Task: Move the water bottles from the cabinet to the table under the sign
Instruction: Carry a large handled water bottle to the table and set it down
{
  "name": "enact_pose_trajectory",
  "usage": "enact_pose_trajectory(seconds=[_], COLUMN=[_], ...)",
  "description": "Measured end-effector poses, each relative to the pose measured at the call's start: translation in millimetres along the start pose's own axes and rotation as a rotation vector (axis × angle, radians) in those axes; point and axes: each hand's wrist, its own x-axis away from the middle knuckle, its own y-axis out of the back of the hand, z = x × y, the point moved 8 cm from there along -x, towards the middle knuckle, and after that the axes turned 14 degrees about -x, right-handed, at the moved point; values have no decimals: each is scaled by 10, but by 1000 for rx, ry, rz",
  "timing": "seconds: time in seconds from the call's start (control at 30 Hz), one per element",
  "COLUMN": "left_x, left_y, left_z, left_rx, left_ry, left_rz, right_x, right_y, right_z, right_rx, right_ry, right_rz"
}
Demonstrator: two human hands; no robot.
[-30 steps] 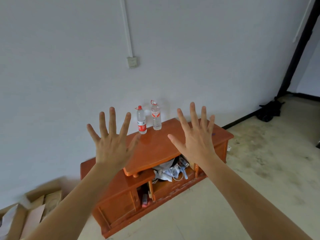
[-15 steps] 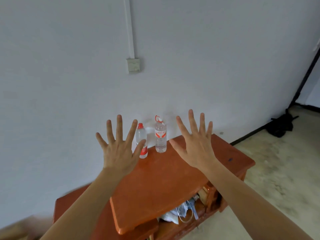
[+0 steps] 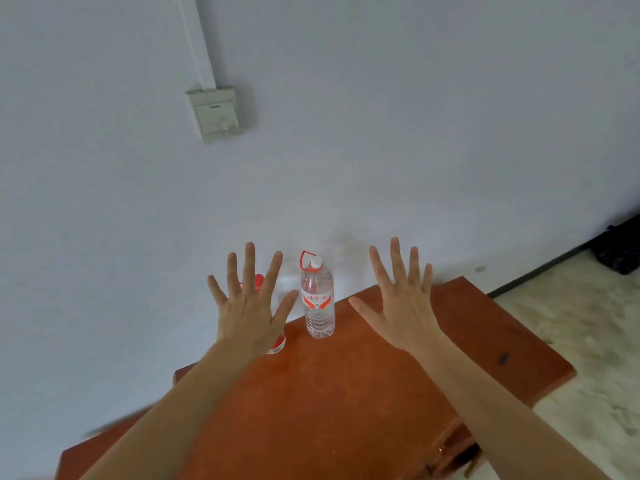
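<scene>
Two clear water bottles stand upright at the back of an orange-brown wooden cabinet top (image 3: 346,393), close to the white wall. The taller bottle (image 3: 317,303) has a white cap, a red carry loop and a red-and-white label. The second bottle (image 3: 277,344), with a red cap and red label, is mostly hidden behind my left hand (image 3: 251,306). My left hand is spread open in front of it, holding nothing. My right hand (image 3: 403,303) is spread open to the right of the taller bottle, also holding nothing.
A wall switch box (image 3: 216,114) with a white conduit running up sits above the bottles. A lower cabinet section (image 3: 104,459) lies at the bottom left. Pale floor (image 3: 571,323) extends right, with a dark bag (image 3: 620,252) by the wall.
The view has closed in on the cabinet; bottles and cabinet top look larger. Both hands stay spread open, and my left hand now covers most of the red-capped bottle.
</scene>
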Motion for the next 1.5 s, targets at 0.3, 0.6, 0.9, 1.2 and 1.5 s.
enact_pose_trajectory(seconds=[0.3, 0.6, 0.9, 1.2, 1.5], left_x=[-983, -1582, -1206, -580, 1150], left_y=[-600, -1663, -2125, -2266, -3036], left_z=[-633, -969, -953, -491, 225], left_rx=[130, 248, 511, 666, 1164], left_ry=[107, 173, 333, 454, 1232], left_rz=[40, 225, 7, -130, -92], right_x=[-1240, -1587, -1640, -1441, -1111], right_y=[-1194, -2542, -3740, -3822, -4121], right_z=[-936, -1187, -1061, -884, -164], right_rx=[-299, -629, -922, -717, -184], right_ry=[12, -95, -149, -12, 403], right_rz=[341, 532, 494, 288, 393])
